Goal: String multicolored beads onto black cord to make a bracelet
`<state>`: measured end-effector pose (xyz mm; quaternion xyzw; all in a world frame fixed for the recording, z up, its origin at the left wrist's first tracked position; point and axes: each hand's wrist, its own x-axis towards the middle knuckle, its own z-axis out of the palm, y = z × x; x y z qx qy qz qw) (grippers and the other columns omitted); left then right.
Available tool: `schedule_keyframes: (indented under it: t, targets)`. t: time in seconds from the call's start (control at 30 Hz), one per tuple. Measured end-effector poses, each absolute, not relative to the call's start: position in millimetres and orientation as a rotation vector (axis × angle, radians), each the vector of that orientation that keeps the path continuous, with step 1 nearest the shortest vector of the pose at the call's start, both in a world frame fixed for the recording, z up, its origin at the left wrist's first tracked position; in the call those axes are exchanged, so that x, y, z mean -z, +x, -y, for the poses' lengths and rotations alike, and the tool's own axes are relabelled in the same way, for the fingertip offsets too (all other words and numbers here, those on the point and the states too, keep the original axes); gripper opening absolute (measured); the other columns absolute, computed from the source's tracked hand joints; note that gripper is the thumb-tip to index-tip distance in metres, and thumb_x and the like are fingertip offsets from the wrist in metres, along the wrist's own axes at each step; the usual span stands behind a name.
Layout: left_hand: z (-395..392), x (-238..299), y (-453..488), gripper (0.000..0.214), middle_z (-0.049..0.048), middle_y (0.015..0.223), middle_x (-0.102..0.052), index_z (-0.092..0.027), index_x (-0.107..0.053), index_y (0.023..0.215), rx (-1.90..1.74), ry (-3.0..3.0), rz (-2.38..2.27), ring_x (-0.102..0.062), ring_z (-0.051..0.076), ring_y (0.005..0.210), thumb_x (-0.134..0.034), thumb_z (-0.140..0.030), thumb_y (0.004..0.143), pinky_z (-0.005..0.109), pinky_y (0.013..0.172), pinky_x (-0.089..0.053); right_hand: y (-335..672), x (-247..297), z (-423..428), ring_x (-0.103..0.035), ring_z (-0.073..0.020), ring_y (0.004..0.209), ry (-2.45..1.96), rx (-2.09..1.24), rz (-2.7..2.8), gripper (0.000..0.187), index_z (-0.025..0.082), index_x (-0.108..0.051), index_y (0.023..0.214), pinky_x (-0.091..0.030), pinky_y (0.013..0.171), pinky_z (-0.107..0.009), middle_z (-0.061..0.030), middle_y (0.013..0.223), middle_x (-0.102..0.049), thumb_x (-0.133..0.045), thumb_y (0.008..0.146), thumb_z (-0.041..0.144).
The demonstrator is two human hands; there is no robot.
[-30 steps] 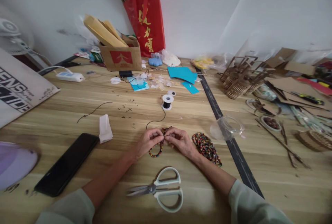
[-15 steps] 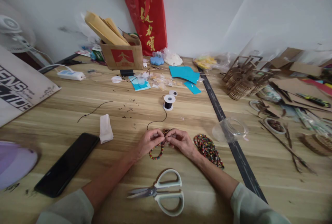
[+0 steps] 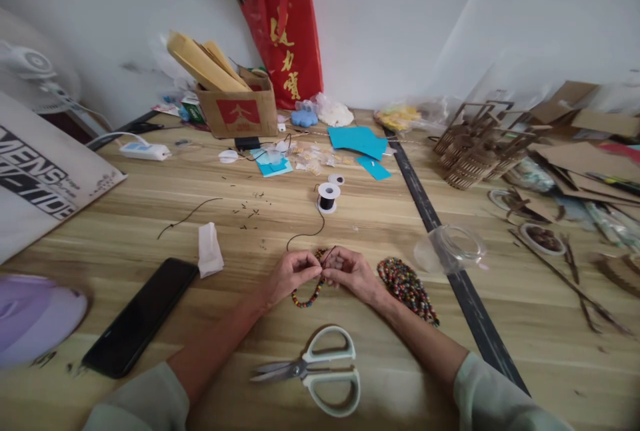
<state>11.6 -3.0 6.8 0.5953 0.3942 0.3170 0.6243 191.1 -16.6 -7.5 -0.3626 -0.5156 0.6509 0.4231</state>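
R hand [image 3: 353, 271] fingers spread vs. prev., hold unclear; L hand [image 3: 295, 274] pinching cord [image 3: 328, 256] nr. bead loop [image 3: 305, 303]; cordwork prob. unfinished.

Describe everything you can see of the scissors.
The scissors lie flat on the wood-look table, nearer the camera than the left hand and the right hand. The pale, off-white handles look like plastic and form two large closed loops at picture right. The short, grey, metal-looking blades taper towards picture left, joined to the handles at a round pivot. There is a gap between the loops; whether the blade tips meet is hard to tell. No hand touches them.
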Motion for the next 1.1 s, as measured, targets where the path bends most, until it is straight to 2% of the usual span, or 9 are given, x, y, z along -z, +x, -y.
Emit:
schedule_keyframes:
  t: [0.47,0.73,1.1]
  targets:
    - [2.6,-0.1,12.4,0.025,0.0003,0.067,-0.058,-0.012,-0.06,0.069,-0.721,1.418,-0.896,-0.052,0.012,0.064,-0.07,-0.035,0.071,0.022,0.062,-0.04,192.9,5.2,16.5,-0.05,-0.0074,0.049,-0.887,-1.573,1.356,0.031,0.015,-0.063,0.074,-0.044,0.046,-0.018,0.0023,0.059,-0.057,-0.075,0.071,0.044]
    - [3.6,-2.5,11.9,0.026,0.0007,0.069,-0.061,-0.012,-0.063,0.074,-0.725,1.395,-0.866,-0.054,0.012,0.066,-0.071,-0.037,0.071,0.022,0.064,-0.042,193.1,1.6,19.9,-0.048,-0.0068,0.05,-0.918,-1.53,1.38,0.035,0.015,-0.06,0.074,-0.041,0.046,-0.018,0.0023,0.062,-0.054,-0.07,0.075,0.048]
    - [3.5,-0.2,11.0,0.027,0.0023,0.067,-0.064,-0.011,-0.065,0.074,-0.698,1.406,-0.903,-0.056,0.012,0.062,-0.072,-0.037,0.07,0.023,0.062,-0.044,197.3,0.3,18.2,-0.043,-0.0065,0.047,-0.956,-1.525,1.312,0.036,0.017,-0.056,0.073,-0.037,0.045,-0.019,0.0043,0.058,-0.051,-0.071,0.074,0.049]
